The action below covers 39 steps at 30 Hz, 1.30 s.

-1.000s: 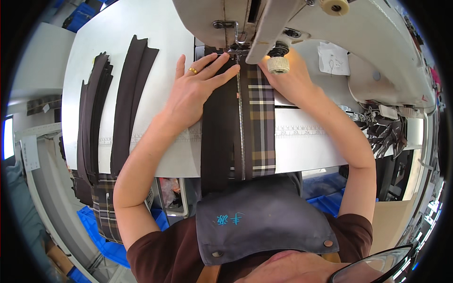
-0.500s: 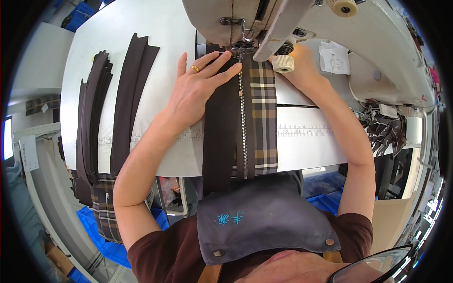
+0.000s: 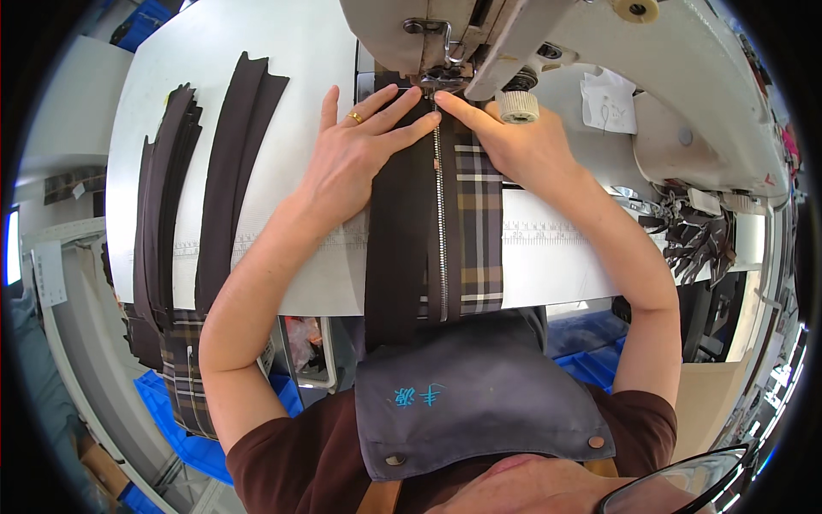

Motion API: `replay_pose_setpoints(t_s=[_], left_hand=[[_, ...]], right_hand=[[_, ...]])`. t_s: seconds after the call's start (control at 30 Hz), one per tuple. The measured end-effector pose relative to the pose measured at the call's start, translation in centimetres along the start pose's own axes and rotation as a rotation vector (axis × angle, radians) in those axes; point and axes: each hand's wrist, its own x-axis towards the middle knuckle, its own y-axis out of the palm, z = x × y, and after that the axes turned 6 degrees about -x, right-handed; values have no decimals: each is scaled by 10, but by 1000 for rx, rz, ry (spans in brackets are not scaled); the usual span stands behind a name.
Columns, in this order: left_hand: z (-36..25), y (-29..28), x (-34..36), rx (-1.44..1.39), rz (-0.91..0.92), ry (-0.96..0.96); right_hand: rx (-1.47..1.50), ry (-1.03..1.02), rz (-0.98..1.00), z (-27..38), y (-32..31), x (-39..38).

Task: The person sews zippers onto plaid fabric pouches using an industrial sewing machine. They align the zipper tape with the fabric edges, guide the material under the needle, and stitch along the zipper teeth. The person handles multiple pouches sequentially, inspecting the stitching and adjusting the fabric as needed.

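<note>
A metal-toothed zipper point(image 3: 442, 231) runs lengthwise under the sewing machine head point(image 3: 411, 43). Dark brown fabric point(image 3: 396, 231) lies along its left side, and brown plaid cloth point(image 3: 482, 206) shows on its right. My left hand point(image 3: 355, 158) rests on the dark fabric with fingers spread, their tips close to the needle area and the zipper. From the right, my right hand point(image 3: 527, 146) reaches over the plaid cloth, its index finger stretched onto the zipper just in front of the presser foot. Its other fingers are partly hidden.
Folded dark fabric strips point(image 3: 235, 163) and a stack of more strips point(image 3: 169, 206) lie on the left of the white table point(image 3: 325, 287). Plaid cloth point(image 3: 190, 368) hangs off its left edge above a blue bin point(image 3: 184, 437). Dark scraps point(image 3: 702, 244) sit at the right.
My right hand has come left from beside the machine's knob onto the zipper in front of the presser foot. The left hand stays nearly in place.
</note>
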Motion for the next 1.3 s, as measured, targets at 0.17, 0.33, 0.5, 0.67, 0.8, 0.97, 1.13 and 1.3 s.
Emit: replay_pose_setpoints(t_s=[0.17, 0.33, 0.5, 0.67, 0.8, 0.97, 1.13, 1.3], left_hand=[[-1, -1, 0, 3, -20, 4], [-1, -2, 2, -46, -15, -2], [-2, -2, 2, -18, -9, -11], [-2, -2, 2, -21, -17, -15], [-2, -1, 2, -13, -12, -13], [-1, -1, 1, 6, -9, -10], [-1, 0, 1, 13, -20, -7], [-1, 0, 1, 19, -17, -10]], right_hand=[[-18, 124, -91, -4, -5, 3], [-150, 126, -93, -3, -10, 5], [-5, 227, -146, 0, 0, 8], [-66, 175, -124, -5, 11, 16], [-136, 100, -192, -7, 10, 17], [-132, 184, -171, -3, 2, 12], [-70, 215, -200, -1, 0, 7], [-20, 258, -194, -5, 10, 13]])
